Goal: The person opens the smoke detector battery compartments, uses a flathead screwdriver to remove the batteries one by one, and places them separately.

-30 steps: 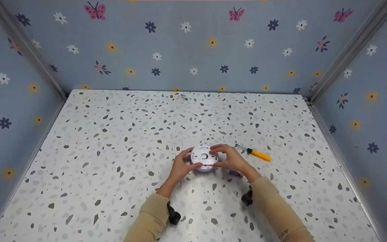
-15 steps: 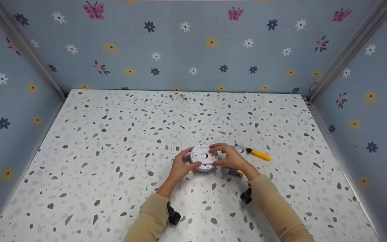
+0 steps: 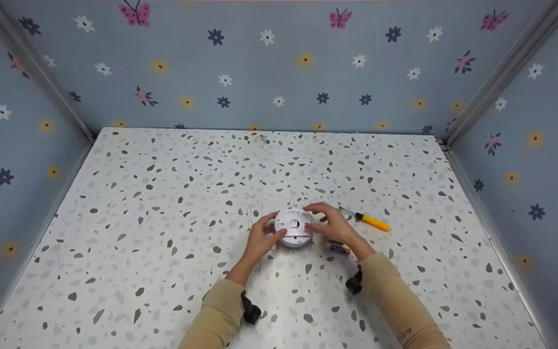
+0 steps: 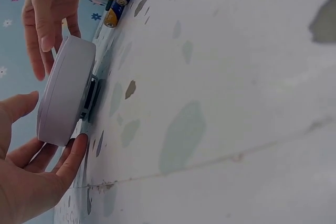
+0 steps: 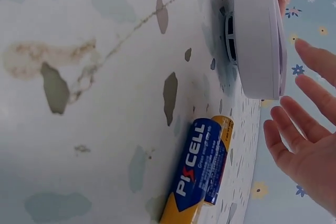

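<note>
A round white smoke detector [image 3: 294,240] lies with its slotted back plate [image 3: 288,218] up and its vented face toward the tabletop. My left hand [image 3: 261,236] grips its left side, fingers curled against the rim and thumb over the back. In the left wrist view, the fingertips of that left hand [image 4: 31,169] reach beneath the edge of the detector [image 4: 68,90]. My right hand [image 3: 332,225] hovers at the right side with loosely bent fingers. The right wrist view shows the right hand's fingers [image 5: 294,121] spread beside the detector [image 5: 257,38], not wrapped round it.
Two blue and yellow PKCELL batteries [image 5: 197,171] lie side by side, near the right wrist. Farther right is a screwdriver [image 3: 373,222] with a yellow handle. The speckled white tabletop [image 3: 162,232] is bounded by patterned walls [image 3: 259,63] at the back and sides.
My right hand has loosened from the detector's right edge, its thumb moving up and its fingers lifting slightly. My left thumb has shifted a little left and up; the detector stays in place.
</note>
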Action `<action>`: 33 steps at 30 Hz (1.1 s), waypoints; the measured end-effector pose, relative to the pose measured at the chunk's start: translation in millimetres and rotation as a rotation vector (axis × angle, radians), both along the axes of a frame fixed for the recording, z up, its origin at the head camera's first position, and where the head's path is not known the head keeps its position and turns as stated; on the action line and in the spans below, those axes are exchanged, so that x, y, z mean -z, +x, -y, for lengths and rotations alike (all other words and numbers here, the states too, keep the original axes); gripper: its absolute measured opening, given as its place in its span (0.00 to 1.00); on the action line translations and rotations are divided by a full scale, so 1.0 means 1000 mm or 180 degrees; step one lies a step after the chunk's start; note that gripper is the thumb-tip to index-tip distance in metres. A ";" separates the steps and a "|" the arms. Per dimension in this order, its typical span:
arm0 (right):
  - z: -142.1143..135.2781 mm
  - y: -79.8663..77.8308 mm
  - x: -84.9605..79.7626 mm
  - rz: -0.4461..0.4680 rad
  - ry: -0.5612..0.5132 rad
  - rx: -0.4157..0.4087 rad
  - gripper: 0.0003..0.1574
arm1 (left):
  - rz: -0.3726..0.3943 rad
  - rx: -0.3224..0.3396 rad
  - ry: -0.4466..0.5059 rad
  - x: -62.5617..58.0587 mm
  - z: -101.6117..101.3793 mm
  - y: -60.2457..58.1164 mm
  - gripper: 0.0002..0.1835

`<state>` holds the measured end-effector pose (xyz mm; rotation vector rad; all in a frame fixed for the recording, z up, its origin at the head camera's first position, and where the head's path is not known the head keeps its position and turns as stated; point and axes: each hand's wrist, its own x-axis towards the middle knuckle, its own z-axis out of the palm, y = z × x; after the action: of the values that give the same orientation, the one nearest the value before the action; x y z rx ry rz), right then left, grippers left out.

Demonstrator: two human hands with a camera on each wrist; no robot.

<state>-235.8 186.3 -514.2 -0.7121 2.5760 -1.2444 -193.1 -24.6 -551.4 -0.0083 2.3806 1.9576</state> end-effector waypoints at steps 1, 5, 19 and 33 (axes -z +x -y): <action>0.000 0.000 0.000 0.0012 -0.0033 0.0050 0.26 | -0.0004 -0.0005 -0.0002 0.000 0.000 0.000 0.28; 0.002 -0.001 0.002 0.0154 -0.0060 0.0249 0.24 | -0.0010 0.0010 0.0100 0.001 0.000 0.000 0.27; 0.008 -0.007 0.010 0.0782 0.0100 0.0763 0.22 | 0.0072 -0.0073 0.0248 0.001 -0.003 0.003 0.26; 0.011 -0.011 0.014 0.0760 0.0086 0.0896 0.18 | 0.0139 -0.0058 0.0223 -0.001 -0.004 0.003 0.28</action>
<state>-246.8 175.5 -528.1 -0.1830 2.5464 -1.2791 -190.0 -20.4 -550.2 -0.0692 2.2919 2.0259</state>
